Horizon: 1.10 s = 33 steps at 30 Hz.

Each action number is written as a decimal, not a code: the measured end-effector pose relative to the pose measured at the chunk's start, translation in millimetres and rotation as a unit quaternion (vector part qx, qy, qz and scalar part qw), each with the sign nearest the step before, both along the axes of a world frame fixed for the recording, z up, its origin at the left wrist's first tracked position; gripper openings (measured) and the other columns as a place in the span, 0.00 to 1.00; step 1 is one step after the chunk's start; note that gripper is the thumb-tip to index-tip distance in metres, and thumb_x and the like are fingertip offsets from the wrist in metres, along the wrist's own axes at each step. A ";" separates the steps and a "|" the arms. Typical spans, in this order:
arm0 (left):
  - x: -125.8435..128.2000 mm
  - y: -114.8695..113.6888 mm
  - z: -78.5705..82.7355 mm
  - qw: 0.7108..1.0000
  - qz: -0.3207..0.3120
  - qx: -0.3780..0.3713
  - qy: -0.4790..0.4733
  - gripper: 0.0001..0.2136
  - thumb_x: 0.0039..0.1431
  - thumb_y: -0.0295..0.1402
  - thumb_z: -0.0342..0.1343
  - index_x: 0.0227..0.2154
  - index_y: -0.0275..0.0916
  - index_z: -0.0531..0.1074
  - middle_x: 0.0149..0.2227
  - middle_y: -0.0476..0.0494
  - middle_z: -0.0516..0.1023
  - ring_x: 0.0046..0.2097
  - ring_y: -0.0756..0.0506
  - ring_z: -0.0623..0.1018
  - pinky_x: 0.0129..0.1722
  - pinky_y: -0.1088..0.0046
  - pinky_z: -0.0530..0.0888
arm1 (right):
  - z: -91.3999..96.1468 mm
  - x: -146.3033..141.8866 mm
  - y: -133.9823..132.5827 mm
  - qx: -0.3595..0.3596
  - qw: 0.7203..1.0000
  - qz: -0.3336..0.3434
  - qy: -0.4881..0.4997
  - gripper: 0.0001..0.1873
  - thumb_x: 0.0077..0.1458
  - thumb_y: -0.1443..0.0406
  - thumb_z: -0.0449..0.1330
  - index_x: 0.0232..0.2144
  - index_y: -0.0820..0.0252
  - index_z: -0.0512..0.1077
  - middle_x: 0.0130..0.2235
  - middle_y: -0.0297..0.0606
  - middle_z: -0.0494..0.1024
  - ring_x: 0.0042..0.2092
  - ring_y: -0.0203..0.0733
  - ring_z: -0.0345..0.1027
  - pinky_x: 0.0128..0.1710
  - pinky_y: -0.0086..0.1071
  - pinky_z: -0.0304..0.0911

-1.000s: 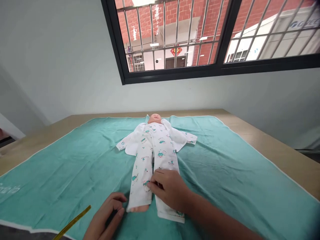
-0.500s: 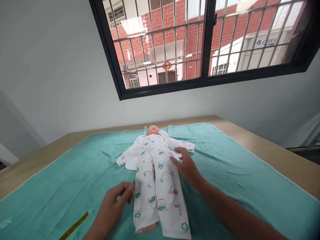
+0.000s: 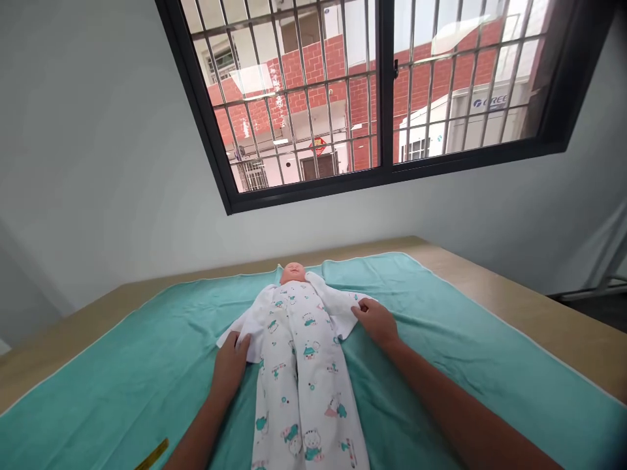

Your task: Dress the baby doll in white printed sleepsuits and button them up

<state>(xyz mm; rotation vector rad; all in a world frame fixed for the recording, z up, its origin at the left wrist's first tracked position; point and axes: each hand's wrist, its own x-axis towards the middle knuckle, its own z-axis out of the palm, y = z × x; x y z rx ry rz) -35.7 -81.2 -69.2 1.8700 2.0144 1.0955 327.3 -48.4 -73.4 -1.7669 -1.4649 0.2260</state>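
A baby doll [image 3: 294, 273] lies on its back, its head toward the window. It wears a white long-sleeved shirt [image 3: 259, 314] and white pants [image 3: 311, 378] printed with green bears. My left hand [image 3: 229, 369] has its thumb and fingers at the end of the left sleeve, which hides part of the fingertips. On the other side, my right hand [image 3: 378, 321] pinches the cuff of the right sleeve [image 3: 337, 301], stretched out sideways. The lower ends of the pants run out of view.
A green cloth [image 3: 161, 352] with a pale edge covers most of the wooden table [image 3: 494, 294]. A yellow tape-like strip [image 3: 153, 455] lies at the lower left. Behind the table stand a grey wall [image 3: 122, 163] and a barred window [image 3: 304, 189].
Both hands have moved to the shirt: the left forward from beside the pants to the left sleeve, the right outward onto the right cuff. The camera view has tilted up slightly.
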 end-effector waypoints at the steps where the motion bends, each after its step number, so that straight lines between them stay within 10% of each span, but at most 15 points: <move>1: -0.1 -3.1 4.1 0.999 -0.001 0.012 -0.045 0.16 0.58 0.48 0.45 0.27 0.40 0.67 0.29 0.46 0.74 0.32 0.43 0.73 0.32 0.70 0.67 | -2.0 0.4 1.4 0.040 0.999 0.012 0.020 0.11 0.49 0.58 0.53 0.21 0.57 0.63 0.28 0.35 0.69 0.32 0.40 0.62 0.32 0.32 0.53; 7: 19.0 -11.3 67.1 0.982 0.022 0.084 -0.167 0.18 0.54 0.51 0.52 0.32 0.40 0.70 0.27 0.50 0.74 0.30 0.45 0.72 0.28 0.72 0.68 | -5.1 -0.8 3.9 0.071 0.981 0.066 0.169 0.14 0.48 0.54 0.52 0.20 0.56 0.57 0.20 0.28 0.59 0.26 0.37 0.54 0.28 0.31 0.51; 11: 65.7 -14.3 92.3 0.986 -0.140 0.091 -0.011 0.12 0.59 0.44 0.51 0.30 0.41 0.72 0.30 0.48 0.76 0.32 0.45 0.73 0.33 0.70 0.69 | -2.7 -2.5 1.6 0.062 0.975 0.086 0.197 0.15 0.49 0.53 0.53 0.20 0.56 0.56 0.19 0.28 0.59 0.26 0.37 0.54 0.27 0.31 0.51; 16: 108.5 -21.9 77.8 0.929 -0.325 0.061 0.164 0.12 0.62 0.37 0.46 0.30 0.43 0.75 0.33 0.45 0.78 0.37 0.42 0.74 0.39 0.65 0.69 | -0.1 -3.0 -0.7 0.061 0.979 0.095 0.169 0.16 0.50 0.55 0.54 0.20 0.56 0.56 0.21 0.27 0.57 0.26 0.36 0.52 0.28 0.31 0.49; 23: 92.5 17.4 77.9 0.971 -0.153 0.094 -0.156 0.17 0.63 0.45 0.45 0.45 0.41 0.71 0.46 0.43 0.78 0.47 0.43 0.76 0.47 0.65 0.72 | 1.6 -3.5 -3.9 0.050 0.958 0.155 0.236 0.20 0.50 0.53 0.56 0.19 0.57 0.53 0.22 0.27 0.53 0.27 0.34 0.48 0.27 0.29 0.48; 29: 102.4 47.7 49.4 0.970 -0.233 0.044 0.048 0.26 0.61 0.44 0.48 0.57 0.34 0.65 0.65 0.33 0.58 0.67 0.37 0.57 0.65 0.54 0.53 | 44.1 -31.3 -17.0 0.065 0.891 0.216 0.395 0.20 0.53 0.52 0.56 0.23 0.57 0.53 0.24 0.27 0.54 0.26 0.33 0.50 0.25 0.28 0.52; 33: 104.4 47.6 39.8 0.963 -0.253 0.067 0.070 0.25 0.60 0.42 0.50 0.58 0.35 0.65 0.66 0.33 0.57 0.67 0.35 0.55 0.65 0.50 0.51 | 82.8 -77.9 -36.1 0.092 0.912 0.269 0.297 0.16 0.56 0.57 0.54 0.22 0.57 0.56 0.24 0.29 0.63 0.27 0.34 0.58 0.27 0.29 0.58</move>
